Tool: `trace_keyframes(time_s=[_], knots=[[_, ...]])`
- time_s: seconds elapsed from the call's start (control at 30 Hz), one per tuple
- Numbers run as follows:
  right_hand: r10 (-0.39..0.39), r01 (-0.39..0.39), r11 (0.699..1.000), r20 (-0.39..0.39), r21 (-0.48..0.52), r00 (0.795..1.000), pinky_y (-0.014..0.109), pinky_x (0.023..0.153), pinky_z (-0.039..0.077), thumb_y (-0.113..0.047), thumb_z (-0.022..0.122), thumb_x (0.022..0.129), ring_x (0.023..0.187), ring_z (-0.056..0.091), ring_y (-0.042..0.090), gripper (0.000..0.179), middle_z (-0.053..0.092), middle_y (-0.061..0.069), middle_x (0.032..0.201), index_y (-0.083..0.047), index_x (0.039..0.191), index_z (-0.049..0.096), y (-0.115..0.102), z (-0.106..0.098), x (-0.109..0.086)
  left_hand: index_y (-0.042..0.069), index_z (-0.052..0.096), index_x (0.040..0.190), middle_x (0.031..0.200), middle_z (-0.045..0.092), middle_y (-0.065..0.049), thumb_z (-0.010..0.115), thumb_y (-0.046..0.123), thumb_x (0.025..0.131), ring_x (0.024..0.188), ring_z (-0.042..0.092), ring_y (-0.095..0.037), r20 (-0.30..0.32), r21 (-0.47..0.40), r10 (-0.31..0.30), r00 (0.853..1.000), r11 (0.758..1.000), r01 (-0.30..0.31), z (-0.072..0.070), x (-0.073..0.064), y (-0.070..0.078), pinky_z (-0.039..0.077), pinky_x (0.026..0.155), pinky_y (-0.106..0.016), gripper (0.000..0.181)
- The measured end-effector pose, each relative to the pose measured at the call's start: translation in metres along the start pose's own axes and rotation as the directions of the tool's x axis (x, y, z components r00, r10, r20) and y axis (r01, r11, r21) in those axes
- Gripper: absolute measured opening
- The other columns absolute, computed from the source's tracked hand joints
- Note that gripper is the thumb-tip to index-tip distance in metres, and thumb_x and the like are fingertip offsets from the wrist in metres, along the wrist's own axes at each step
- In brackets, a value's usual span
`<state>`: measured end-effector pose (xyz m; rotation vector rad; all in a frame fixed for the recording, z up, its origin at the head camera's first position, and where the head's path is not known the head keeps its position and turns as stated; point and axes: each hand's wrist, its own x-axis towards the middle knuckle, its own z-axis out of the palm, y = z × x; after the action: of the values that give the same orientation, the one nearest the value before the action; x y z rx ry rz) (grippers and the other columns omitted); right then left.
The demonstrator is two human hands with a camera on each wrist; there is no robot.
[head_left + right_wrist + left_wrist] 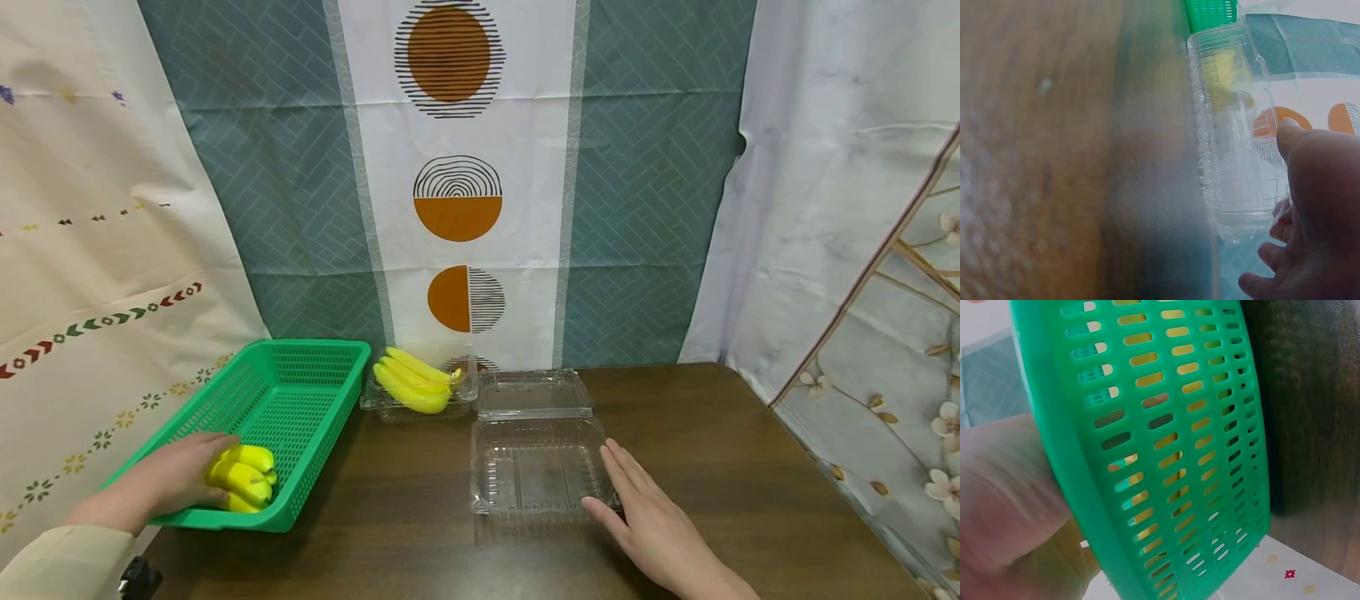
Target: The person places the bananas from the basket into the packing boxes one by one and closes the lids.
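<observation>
Inside the near end of the green basket (pixel 303 492), my left hand (pixel 183 472) grips a bunch of yellow bananas (pixel 243 477). Its fingers curl over the far side and the thumb lies on the near side. The left wrist view looks through the basket's slotted wall (pixel 1166 444), with yellow behind the slots and part of the hand (pixel 1010 487) above the rim. My right hand (pixel 652 521) is held with fingers extended at the right edge of a clear plastic clamshell box (pixel 536 475). That box stands with its lid (pixel 534 392) folded back, nothing inside.
Behind the clamshell, to its left, a second clear box (pixel 468 387) holds another bunch of bananas (pixel 412 382). Patterned cloths (pixel 645 208) hang at the back and both sides of the brown wooden table (pixel 420 533). The basket stands along the table's left side.
</observation>
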<state>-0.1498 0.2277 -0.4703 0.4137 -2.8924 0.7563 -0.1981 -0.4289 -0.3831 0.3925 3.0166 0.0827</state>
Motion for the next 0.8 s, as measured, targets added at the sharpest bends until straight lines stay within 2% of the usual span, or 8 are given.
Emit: trace_keyframes(time_s=[0.2,0.43,0.67,0.8], knots=[[-0.006,0.006,1.000,0.000,-0.004,1.000,0.067,0.119,0.042,-0.064,0.058,0.110,0.164,0.029,0.040,0.092,0.023,0.014,0.182,-0.005,0.174,0.029,-0.0002,0.0004,-0.0002,-0.017,0.059,0.143,0.139,0.058,-0.044,0.101,0.027,0.078,0.127,0.054,-0.067,0.026,-0.014,-0.019,0.999,1.000,0.020,0.0014,0.0034,0.0009,0.047,0.102,-0.078,0.089],[-0.006,0.006,1.000,-0.001,0.005,1.000,0.067,0.119,0.042,-0.064,0.058,0.110,0.164,0.028,0.040,0.092,0.022,0.014,0.182,-0.006,0.174,0.029,-0.0003,-0.0001,-0.0004,-0.017,0.059,0.143,0.137,0.059,-0.044,0.101,0.029,0.076,0.125,0.056,-0.067,0.019,-0.016,-0.013,1.000,1.000,0.013,0.0032,0.0042,-0.0016,0.047,0.101,-0.079,0.091],[0.003,-0.003,1.000,0.011,0.005,1.000,0.067,0.119,0.042,-0.064,0.057,0.110,0.165,0.028,0.040,0.092,0.021,0.013,0.182,-0.006,0.174,0.028,-0.0001,-0.0002,-0.0007,-0.018,0.054,0.146,0.140,0.055,-0.047,0.101,0.028,0.078,0.127,0.054,-0.069,0.085,-0.046,-0.028,0.996,0.998,0.032,0.0045,0.0069,-0.0062,0.047,0.100,-0.080,0.094],[0.005,-0.005,1.000,0.013,0.008,1.000,0.067,0.120,0.041,-0.065,0.057,0.110,0.165,0.027,0.040,0.092,0.021,0.013,0.182,-0.006,0.174,0.028,0.0002,-0.0002,-0.0005,-0.017,0.053,0.148,0.140,0.055,-0.047,0.100,0.030,0.079,0.125,0.056,-0.068,0.090,-0.038,-0.038,0.995,0.998,0.042,0.0062,0.0086,-0.0075,0.050,0.097,-0.078,0.096]])
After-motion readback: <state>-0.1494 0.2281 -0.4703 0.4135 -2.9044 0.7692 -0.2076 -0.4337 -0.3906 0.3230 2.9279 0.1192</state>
